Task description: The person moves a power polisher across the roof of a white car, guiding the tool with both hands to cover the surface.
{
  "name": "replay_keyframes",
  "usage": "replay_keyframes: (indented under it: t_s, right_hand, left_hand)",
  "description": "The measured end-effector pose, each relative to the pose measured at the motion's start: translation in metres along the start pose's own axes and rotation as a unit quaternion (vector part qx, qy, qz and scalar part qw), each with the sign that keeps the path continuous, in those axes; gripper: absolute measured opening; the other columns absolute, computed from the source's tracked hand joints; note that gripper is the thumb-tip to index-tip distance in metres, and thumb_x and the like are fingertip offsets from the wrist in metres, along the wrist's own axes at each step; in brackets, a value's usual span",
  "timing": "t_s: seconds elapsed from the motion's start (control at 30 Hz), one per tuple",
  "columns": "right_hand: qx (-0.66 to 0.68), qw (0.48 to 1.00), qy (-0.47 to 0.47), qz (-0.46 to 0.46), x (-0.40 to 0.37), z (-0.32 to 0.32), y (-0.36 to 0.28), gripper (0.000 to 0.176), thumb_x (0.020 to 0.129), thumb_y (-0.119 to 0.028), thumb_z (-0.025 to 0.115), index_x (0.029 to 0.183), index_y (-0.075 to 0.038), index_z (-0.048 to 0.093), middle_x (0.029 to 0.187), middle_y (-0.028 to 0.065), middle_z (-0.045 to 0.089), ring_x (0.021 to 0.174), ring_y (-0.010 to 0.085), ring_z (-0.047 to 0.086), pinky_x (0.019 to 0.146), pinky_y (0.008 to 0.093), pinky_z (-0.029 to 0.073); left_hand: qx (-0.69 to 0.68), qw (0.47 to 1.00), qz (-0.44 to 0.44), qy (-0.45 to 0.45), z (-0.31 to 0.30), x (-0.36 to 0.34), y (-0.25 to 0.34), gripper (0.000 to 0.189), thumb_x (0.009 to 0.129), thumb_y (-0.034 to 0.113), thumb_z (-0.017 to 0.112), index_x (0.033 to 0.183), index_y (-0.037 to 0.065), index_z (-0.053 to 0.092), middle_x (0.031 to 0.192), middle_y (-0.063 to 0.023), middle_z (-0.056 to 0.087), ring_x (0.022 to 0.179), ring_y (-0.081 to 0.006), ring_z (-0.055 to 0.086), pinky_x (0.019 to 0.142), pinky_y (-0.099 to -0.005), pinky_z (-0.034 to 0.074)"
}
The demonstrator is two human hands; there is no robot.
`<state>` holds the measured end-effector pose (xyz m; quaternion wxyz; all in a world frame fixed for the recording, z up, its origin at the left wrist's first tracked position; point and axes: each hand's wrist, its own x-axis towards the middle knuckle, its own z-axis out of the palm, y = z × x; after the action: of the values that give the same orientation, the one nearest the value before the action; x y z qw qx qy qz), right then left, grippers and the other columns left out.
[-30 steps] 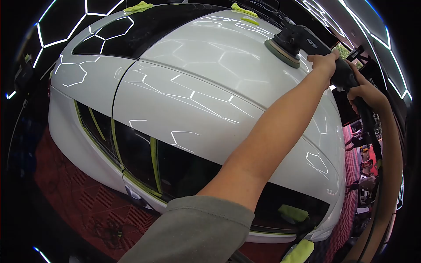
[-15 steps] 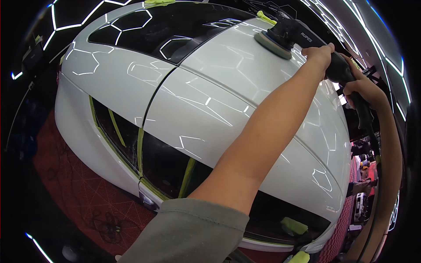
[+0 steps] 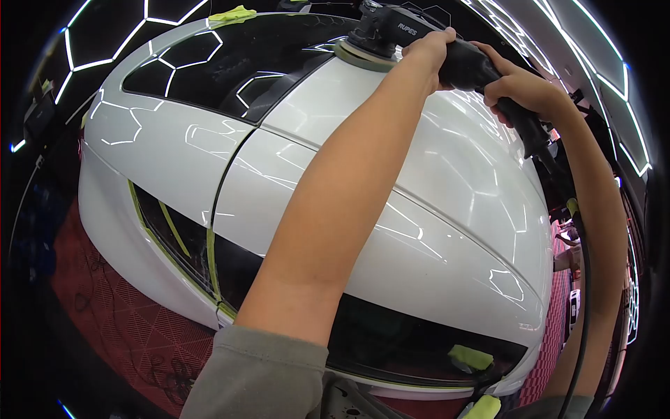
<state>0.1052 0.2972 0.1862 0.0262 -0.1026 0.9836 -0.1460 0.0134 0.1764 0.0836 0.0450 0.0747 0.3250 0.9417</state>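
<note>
A black car polisher point(image 3: 399, 26) marked RUPES lies across the white car roof point(image 3: 447, 167). Its round pad point(image 3: 359, 57) rests on the paint close to the dark glass point(image 3: 230, 66). My left hand point(image 3: 429, 57) is closed around the front part of the polisher's body, behind the head. Farther back, my right hand point(image 3: 525, 89) grips the rear handle, fingers wrapped round it. From the handle's end a black cord point(image 3: 585, 293) hangs down along my right forearm.
Green masking tape point(image 3: 211, 258) edges the side windows. Yellow-green cloths lie at the far glass edge point(image 3: 234, 14) and near the bottom point(image 3: 485, 407); a green patch point(image 3: 471, 357) shows on the side glass. Loose cables point(image 3: 171, 373) lie on the red floor point(image 3: 125, 321).
Both hands have carried the polisher leftward and away from me across the roof, nearer the dark glass. The view has shifted slightly as well.
</note>
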Motion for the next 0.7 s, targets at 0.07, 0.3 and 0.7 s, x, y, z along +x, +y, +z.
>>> replay_keyframes:
  t_s: [0.07,0.3,0.7]
  right_hand:
    - [-0.001,1.000,0.004,0.013,-0.010,-0.004,0.004,0.096,0.072,-0.006,0.061,0.158,-0.024,0.023,0.070,0.0086,0.057,0.051,0.0163,0.059,0.049,0.0328,0.055]
    - [0.027,0.997,-0.003,0.069,-0.056,-0.030,0.036,0.094,0.072,-0.001,0.059,0.156,-0.026,0.025,0.068,0.0085,0.057,0.048,0.0161,0.058,0.046,0.0336,0.053]
    - [0.039,0.986,0.053,0.156,-0.111,-0.060,0.088,0.102,0.067,0.001,0.060,0.158,-0.026,0.023,0.068,0.0099,0.057,0.045,0.0198,0.058,0.042,0.0343,0.052]
  left_hand:
    - [0.014,1.000,-0.003,-0.013,0.007,-0.005,-0.005,0.071,0.090,0.037,0.072,0.137,-0.007,0.040,0.118,-0.0231,0.064,0.094,-0.0337,0.072,0.077,-0.0505,0.062]
    - [0.009,0.998,-0.043,-0.046,0.054,-0.026,-0.045,0.083,0.089,0.040,0.072,0.140,-0.006,0.025,0.124,-0.0273,0.059,0.100,-0.0359,0.069,0.082,-0.0535,0.059]
    - [-0.005,0.994,-0.098,-0.052,0.127,-0.055,-0.097,0.084,0.092,0.046,0.070,0.140,-0.009,0.029,0.128,-0.0270,0.057,0.101,-0.0381,0.070,0.083,-0.0573,0.060]
